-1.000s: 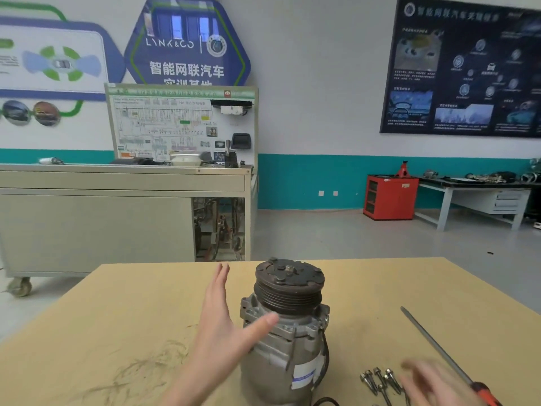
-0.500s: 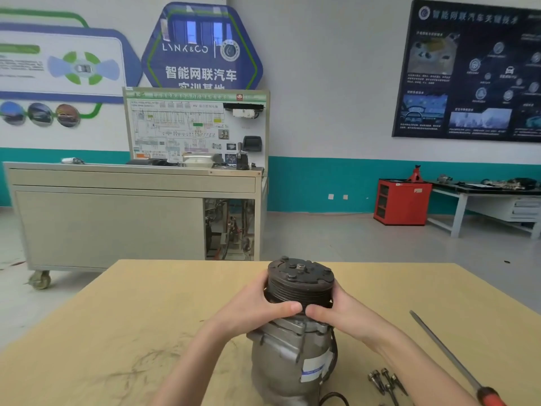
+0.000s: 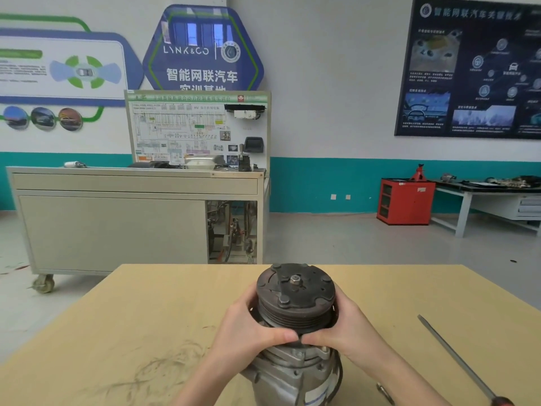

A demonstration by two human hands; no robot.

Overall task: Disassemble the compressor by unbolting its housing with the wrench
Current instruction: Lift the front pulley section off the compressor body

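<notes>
Clasped the pulley (image 3: pixel 295 294) of the compressor (image 3: pixel 292 373) between left hand (image 3: pixel 248 332) and right hand (image 3: pixel 348 332) — upright on a scuffed tan table (image 3: pixel 146 317) (screwdriver (image 3: pixel 456 358) lying right); grey cabinet (image 3: pixel 111 230) far left.

"LYNK&CO" on blue wall sign (image 3: pixel 202 51)

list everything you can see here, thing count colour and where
compressor: 1, grey with dark pulley on top, upright, table's near middle
table: 1, tan, foreground
screwdriver: 1, steel shaft and red handle, on table, right
bolt: 1 showing, silver, by compressor's right base
training bench: 1, grey, on casters, back left
cabinet: 1, red, back right
jack stand: 1, red, atop cabinet
workbench: 1, dark top, far right
poster: 1, dark blue, right wall
left hand: 1, grips pulley's left side
right hand: 1, grips pulley's right side
</notes>
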